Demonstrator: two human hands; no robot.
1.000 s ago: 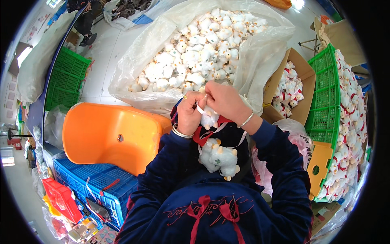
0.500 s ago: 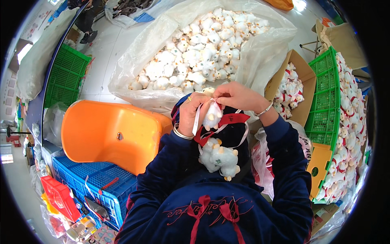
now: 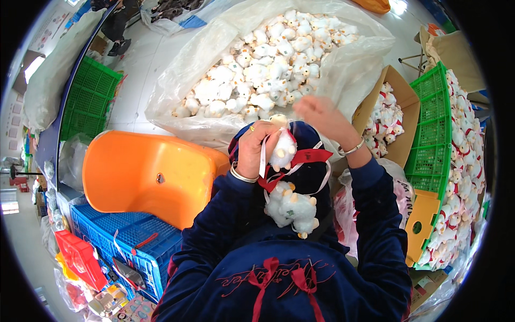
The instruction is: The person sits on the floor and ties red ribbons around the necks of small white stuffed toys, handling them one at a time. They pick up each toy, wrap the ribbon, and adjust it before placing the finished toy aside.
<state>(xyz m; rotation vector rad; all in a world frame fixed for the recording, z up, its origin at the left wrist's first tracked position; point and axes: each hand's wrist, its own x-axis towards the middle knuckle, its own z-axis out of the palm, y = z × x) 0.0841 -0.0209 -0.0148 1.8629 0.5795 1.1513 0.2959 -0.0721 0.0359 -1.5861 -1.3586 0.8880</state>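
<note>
My left hand [image 3: 255, 150] pinches a small white plush toy [image 3: 283, 153] near its neck, its cream head showing above my fingers. A red band rests round the toy's neck, and a pale ribbon [image 3: 263, 156] hangs beside my fingers. Off to the right of the toy, my right hand [image 3: 322, 114] is lifted, its fingers smeared by motion. A red ribbon piece [image 3: 313, 156] and a looped pale ribbon lie on my dark lap. Below them a second white plush toy [image 3: 292, 211] rests on my lap, tan feet showing.
Ahead, a large clear plastic bag [image 3: 177, 80] spreads open, full of white plush toys. On the right stand a cardboard box [image 3: 410, 102] and a green crate [image 3: 429, 145] with red-banded toys. To my left, an orange chair [image 3: 123, 177] stands near a blue crate [image 3: 161, 263].
My right hand has come off the ribbon at the toy's neck and swung up and right. My left hand keeps hold of the toy in nearly the same place.
</note>
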